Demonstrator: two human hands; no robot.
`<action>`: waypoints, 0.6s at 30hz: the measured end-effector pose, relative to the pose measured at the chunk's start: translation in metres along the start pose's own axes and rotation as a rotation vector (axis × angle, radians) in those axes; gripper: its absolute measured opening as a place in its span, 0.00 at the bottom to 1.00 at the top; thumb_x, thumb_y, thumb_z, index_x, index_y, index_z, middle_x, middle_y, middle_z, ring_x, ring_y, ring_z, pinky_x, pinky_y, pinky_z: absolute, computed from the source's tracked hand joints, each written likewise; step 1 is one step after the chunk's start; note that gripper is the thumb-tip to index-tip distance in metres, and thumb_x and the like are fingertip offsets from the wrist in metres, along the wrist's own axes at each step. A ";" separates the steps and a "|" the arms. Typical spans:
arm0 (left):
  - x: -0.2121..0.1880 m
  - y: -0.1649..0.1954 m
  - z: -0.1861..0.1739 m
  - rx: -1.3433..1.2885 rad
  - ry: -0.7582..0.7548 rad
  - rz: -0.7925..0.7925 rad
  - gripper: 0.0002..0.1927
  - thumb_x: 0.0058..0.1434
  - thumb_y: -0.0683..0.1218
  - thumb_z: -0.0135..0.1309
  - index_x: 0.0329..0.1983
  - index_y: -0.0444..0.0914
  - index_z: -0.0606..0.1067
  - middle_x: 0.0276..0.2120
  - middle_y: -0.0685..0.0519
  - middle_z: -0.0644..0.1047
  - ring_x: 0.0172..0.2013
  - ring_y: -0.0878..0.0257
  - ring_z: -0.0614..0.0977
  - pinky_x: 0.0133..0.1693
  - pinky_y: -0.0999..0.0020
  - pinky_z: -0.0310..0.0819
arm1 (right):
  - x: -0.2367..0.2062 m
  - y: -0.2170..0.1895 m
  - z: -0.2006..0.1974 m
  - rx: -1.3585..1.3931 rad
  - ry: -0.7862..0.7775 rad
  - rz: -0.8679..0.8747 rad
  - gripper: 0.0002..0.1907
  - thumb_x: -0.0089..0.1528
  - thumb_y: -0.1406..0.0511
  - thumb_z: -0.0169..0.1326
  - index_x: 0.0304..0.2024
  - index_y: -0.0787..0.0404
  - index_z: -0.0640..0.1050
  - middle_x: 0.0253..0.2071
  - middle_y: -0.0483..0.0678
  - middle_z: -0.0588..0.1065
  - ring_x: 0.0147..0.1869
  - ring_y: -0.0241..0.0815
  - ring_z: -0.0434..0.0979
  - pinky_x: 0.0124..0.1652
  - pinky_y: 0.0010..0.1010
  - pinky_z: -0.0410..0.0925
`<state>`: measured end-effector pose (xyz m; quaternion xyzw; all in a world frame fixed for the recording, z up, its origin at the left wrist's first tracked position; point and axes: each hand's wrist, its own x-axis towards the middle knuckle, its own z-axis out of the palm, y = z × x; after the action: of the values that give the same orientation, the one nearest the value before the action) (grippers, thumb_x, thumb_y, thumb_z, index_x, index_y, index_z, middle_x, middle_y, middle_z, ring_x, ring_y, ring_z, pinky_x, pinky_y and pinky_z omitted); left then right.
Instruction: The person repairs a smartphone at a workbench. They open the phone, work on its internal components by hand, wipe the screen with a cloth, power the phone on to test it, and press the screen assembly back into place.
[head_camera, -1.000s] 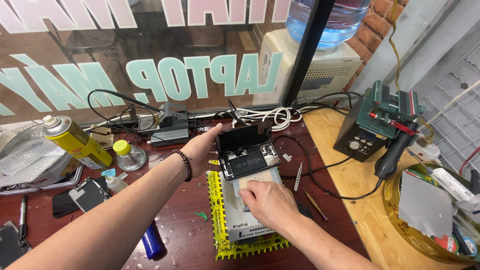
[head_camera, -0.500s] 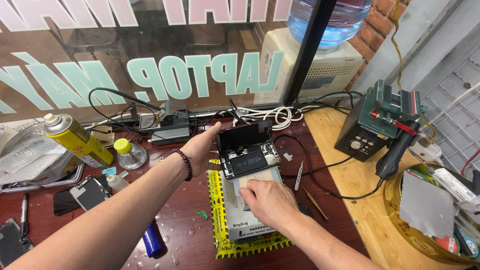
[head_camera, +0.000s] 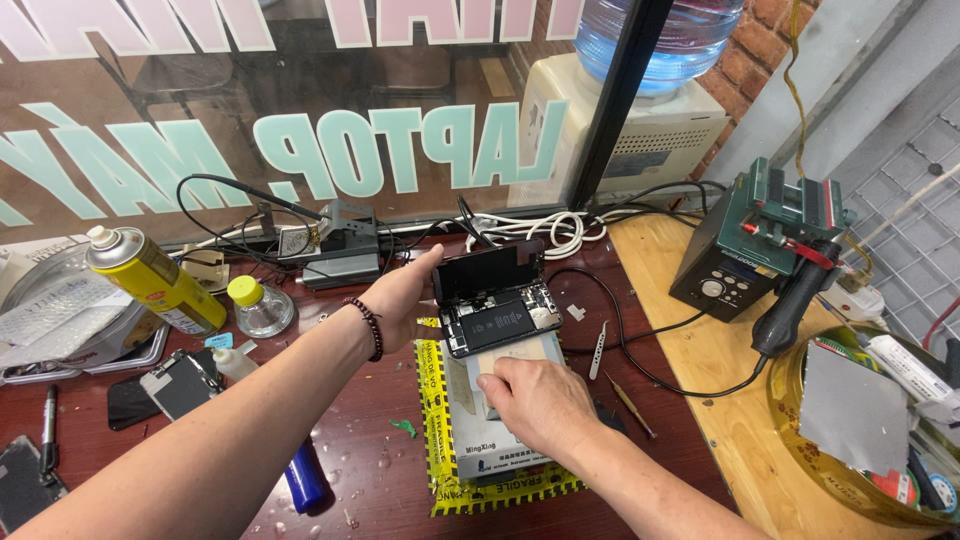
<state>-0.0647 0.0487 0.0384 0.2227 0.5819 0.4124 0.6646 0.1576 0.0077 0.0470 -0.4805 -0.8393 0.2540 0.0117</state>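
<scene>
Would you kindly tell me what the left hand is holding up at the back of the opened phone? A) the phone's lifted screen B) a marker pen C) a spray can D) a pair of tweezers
A: the left hand props the lifted screen above the opened phone.

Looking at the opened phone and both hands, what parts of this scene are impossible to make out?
1. Head view: right hand covers its own fingertips and whatever they press below the opened phone.
2. Head view: the phone's raised screen hides the left hand fingers behind it.
3. Head view: phone's inner parts too small to identify.
4. Head view: bowl of clutter cut by the right edge.
</scene>
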 end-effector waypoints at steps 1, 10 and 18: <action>0.000 0.000 0.000 0.001 0.001 -0.002 0.27 0.69 0.65 0.38 0.54 0.46 0.77 0.50 0.54 0.79 0.50 0.58 0.78 0.53 0.50 0.72 | 0.000 0.000 0.000 0.000 0.005 -0.004 0.19 0.66 0.51 0.48 0.35 0.55 0.81 0.32 0.51 0.81 0.39 0.55 0.82 0.45 0.48 0.73; -0.001 0.000 0.000 0.003 0.001 -0.004 0.27 0.70 0.65 0.37 0.53 0.45 0.78 0.49 0.53 0.79 0.48 0.57 0.77 0.53 0.49 0.70 | 0.000 0.002 0.002 0.001 0.012 -0.012 0.19 0.66 0.51 0.48 0.35 0.56 0.81 0.32 0.50 0.81 0.41 0.55 0.82 0.45 0.48 0.73; -0.001 0.001 0.001 0.006 0.002 -0.002 0.27 0.70 0.65 0.38 0.54 0.45 0.77 0.48 0.53 0.78 0.48 0.58 0.76 0.55 0.48 0.70 | 0.001 0.000 0.001 -0.005 -0.018 -0.004 0.19 0.66 0.51 0.47 0.35 0.56 0.81 0.31 0.50 0.81 0.39 0.53 0.83 0.45 0.47 0.73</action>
<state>-0.0640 0.0482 0.0398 0.2239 0.5839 0.4100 0.6639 0.1571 0.0082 0.0459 -0.4767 -0.8409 0.2563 0.0034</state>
